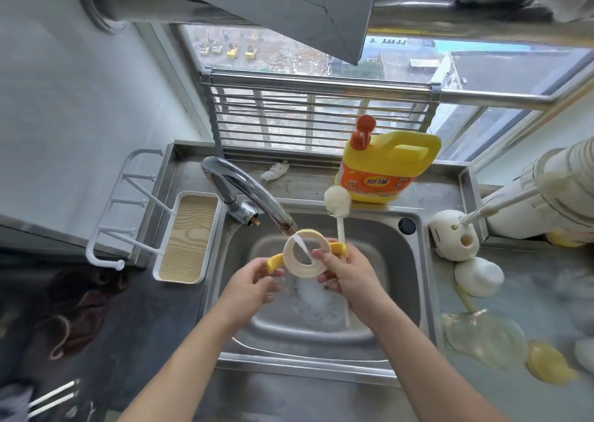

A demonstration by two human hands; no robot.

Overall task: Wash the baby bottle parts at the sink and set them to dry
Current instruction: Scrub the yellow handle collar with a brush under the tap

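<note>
- Ring [302,272]: cream bottle collar with two yellow side handles, held on edge over the sink [414,280] basin, just below the tap [244,193] spout.
- Water [303,244]: a thin stream falls from the spout, passes through the ring's opening and foams on the basin floor.
- Left hand [254,283]: fingers curled, thumb and fingers pinching the ring's left yellow handle.
- Right hand [350,280]: closed on the ring's right side, fingertips on the cream rim. The same hand holds the brush [337,200], whose white stem runs through the palm, with the round head up by the sink's rear edge and the stem's end low in the basin.
- Jug [392,164]: yellow detergent container with an orange pump, standing behind the sink, just beside the brush head.
- Rack [188,235]: white drying stand with pegs and a wood-grain tray, on the bench [160,318] left of the sink.
- Holder [456,238]: white rounded stand with holes, on the bench right of the sink. A thin white stick is seated in one hole.
- Cap [479,275]: white dome just in front of the holder.
- Bottle [482,335]: clear body lying nearer the viewer on the right bench. Blur hides its details.
</note>
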